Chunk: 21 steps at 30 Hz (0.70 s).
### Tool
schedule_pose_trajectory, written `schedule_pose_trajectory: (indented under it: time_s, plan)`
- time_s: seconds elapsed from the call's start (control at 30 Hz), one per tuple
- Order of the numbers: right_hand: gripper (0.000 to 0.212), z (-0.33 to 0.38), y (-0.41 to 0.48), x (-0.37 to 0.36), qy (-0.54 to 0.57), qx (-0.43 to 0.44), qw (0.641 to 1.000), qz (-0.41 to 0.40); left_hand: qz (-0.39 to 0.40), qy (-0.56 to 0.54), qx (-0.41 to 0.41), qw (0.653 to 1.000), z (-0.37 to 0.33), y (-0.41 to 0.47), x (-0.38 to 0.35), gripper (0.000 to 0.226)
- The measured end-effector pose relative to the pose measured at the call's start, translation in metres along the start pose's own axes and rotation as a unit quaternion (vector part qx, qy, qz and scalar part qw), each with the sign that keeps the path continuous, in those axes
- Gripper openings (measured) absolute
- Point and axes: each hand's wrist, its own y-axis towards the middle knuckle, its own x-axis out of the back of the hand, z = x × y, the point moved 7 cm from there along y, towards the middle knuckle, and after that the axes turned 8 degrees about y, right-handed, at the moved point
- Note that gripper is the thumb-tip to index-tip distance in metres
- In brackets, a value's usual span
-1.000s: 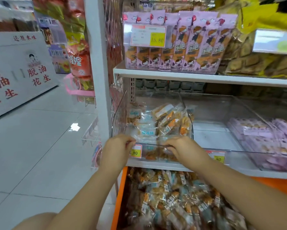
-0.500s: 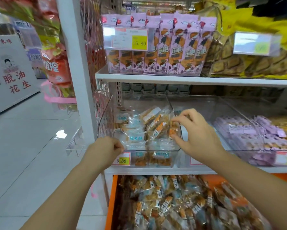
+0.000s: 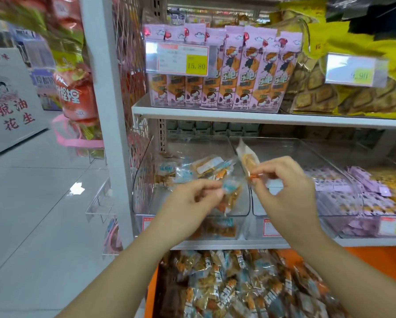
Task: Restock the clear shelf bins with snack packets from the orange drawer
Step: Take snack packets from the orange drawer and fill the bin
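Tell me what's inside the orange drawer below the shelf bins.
The orange drawer holds a heap of clear snack packets with orange and blue labels. Lower layers are hidden under the top packets, and the right forearm covers part.

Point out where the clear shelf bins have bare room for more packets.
The middle clear plastic bin, between the left clear bin of orange-and-blue packets and the right clear bin of purple packets, shows mostly bare floor. The left bin is crowded.

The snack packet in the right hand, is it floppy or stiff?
Probably stiff: pinched by the right hand, the snack packet stands up without drooping. Likely light: that pinch alone holds it. Its shiny wrapper may slip.
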Motion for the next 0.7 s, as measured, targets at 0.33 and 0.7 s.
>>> schedule_pose_trajectory:
  time_s: [0.33, 0.7]
  plan:
    - [0.028, 0.024, -0.059, -0.075, 0.086, 0.131, 0.955, 0.25, -0.054, -0.337, 0.163, 0.925, 0.044, -0.017, -0.007, 0.009]
    - [0.05, -0.041, -0.047, -0.074, -0.18, 0.081, 0.946, 0.258, -0.179, 0.233, -0.109, 0.95, 0.027, -0.016, 0.058, 0.036]
